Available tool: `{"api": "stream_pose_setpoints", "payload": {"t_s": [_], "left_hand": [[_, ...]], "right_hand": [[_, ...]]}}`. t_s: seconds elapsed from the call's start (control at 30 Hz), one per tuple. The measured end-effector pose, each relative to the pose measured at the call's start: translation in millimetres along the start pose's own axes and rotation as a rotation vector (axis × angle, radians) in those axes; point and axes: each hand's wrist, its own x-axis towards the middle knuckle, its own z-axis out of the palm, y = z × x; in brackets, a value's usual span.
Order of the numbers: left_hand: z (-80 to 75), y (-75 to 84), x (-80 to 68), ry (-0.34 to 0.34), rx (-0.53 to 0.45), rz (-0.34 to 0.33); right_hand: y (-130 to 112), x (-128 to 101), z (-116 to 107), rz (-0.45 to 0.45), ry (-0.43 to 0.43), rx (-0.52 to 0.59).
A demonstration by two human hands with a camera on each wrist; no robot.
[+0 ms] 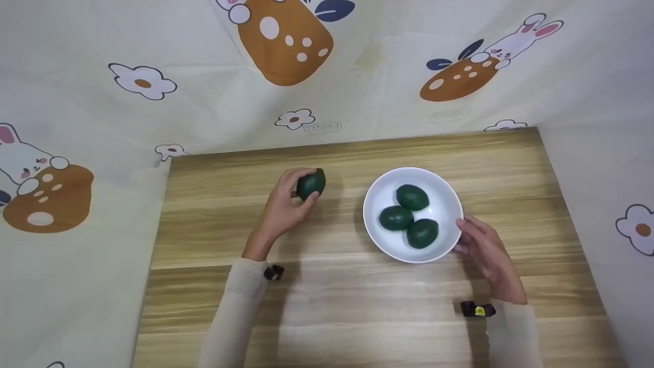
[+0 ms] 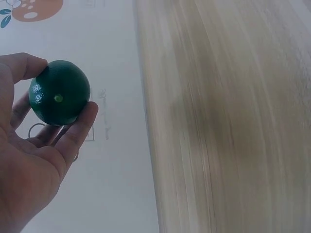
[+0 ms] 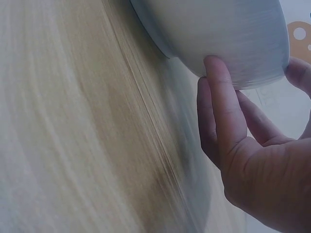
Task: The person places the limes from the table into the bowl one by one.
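Note:
A dark green lime (image 1: 311,184) is held between the thumb and fingers of my left hand (image 1: 286,204), left of the bowl. Up close in the left wrist view, the lime (image 2: 59,93) is glossy with a small pale stem spot, and it appears raised off the table. Three similar limes (image 1: 422,233) lie together inside a white round bowl (image 1: 375,240). My right hand (image 1: 485,250) grips the bowl's right side, thumb at the rim. In the right wrist view the fingers (image 3: 226,104) press the bowl's outer wall (image 3: 233,43) from below.
The wood-grain table (image 1: 347,317) runs under both arms. Behind and beside it hangs a pale cloth (image 1: 204,112) printed with rabbits, carrots and flowers. Small dark devices (image 1: 477,309) sit at both wrists, beside light sleeves.

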Motion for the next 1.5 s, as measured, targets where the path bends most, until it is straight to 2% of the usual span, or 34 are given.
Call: {"api": "stream_pose_setpoints", "payload": {"t_s": [0.37, 0.6, 1.2, 1.5], "left_hand": [[8.7, 2.4, 0.0, -0.011, -0.004, 0.002], [12.1, 5.0, -0.1, -0.021, -0.005, 0.016], [26.1, 8.2, 3.1, -0.019, -0.017, 0.039], [33.1, 9.1, 2.7, -0.005, -0.068, 0.036]], "right_hand": [[2, 0, 1, -0.015, 0.005, -0.023], [3, 0, 2, -0.018, 0.037, 0.018], [3, 0, -3, -0.012, -0.023, 0.001], [5, 0, -1, -0.028, -0.004, 0.027]]}}
